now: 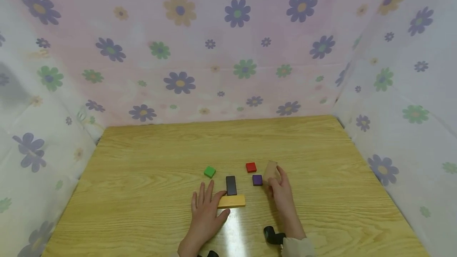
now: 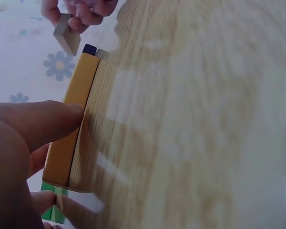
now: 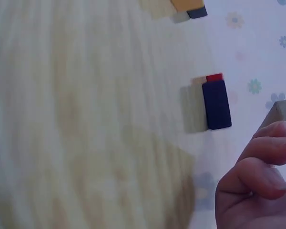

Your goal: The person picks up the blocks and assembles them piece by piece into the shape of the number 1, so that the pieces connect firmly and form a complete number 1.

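My left hand [image 1: 206, 216] has its thumb and index finger on either side of a yellow block [image 1: 233, 200], pinching its left part, with the other fingers spread on the table. A black block [image 1: 231, 185] lies against the yellow block's far side. My right hand [image 1: 283, 194] holds a tan wooden block [image 1: 271, 169] between fingers and thumb; in the left wrist view this tan block [image 2: 66, 36] appears tilted. Just left of it sits a purple block [image 1: 257, 180], with a red block [image 1: 251, 167] behind. Beyond the left fingertips is a green block [image 1: 210, 171].
The wood-grain table [image 1: 150, 150] is enclosed by flowered cloth [image 1: 210, 62] at the back and both sides. Black devices [image 1: 273, 236] are worn at the wrists, near the front.
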Available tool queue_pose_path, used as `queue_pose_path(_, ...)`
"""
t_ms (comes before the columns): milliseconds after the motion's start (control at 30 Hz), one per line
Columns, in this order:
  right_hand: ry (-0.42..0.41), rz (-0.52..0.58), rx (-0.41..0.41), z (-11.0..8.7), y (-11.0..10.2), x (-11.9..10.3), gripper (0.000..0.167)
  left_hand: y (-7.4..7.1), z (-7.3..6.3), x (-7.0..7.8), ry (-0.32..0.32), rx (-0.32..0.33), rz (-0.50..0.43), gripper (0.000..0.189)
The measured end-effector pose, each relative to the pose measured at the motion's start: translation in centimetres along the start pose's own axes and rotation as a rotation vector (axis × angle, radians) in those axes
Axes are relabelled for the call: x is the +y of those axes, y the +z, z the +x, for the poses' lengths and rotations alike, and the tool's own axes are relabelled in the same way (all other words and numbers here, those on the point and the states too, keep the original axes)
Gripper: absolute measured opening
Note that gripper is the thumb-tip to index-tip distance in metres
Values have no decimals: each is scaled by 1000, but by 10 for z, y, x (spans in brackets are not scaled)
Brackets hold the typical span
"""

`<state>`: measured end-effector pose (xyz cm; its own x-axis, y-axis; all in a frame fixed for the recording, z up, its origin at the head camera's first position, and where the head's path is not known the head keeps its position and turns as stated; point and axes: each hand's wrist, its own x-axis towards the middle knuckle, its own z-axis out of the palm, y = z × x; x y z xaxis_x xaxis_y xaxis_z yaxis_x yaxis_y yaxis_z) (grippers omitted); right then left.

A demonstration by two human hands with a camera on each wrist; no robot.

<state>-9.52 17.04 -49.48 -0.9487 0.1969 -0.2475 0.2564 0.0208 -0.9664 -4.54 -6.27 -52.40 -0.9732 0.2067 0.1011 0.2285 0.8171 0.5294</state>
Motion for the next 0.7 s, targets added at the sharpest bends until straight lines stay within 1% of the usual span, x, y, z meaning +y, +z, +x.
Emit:
queue_pose_path(133,-12,27,-26,0,8,-6,62,-1,0,1,5,9,-3,47)
queue_pose_path(467,-29,11,-126,3,30,-16,57,-1,-1,0,14,22,4,47)
queue_pose_path(600,-65,5,-166,4,40,-17,55,1,-1,-1,18,30,7,47)
queue_pose_path(700,-101,-34,-181,6,48,-18,54,1,-1,-1,28,48,-1,47)
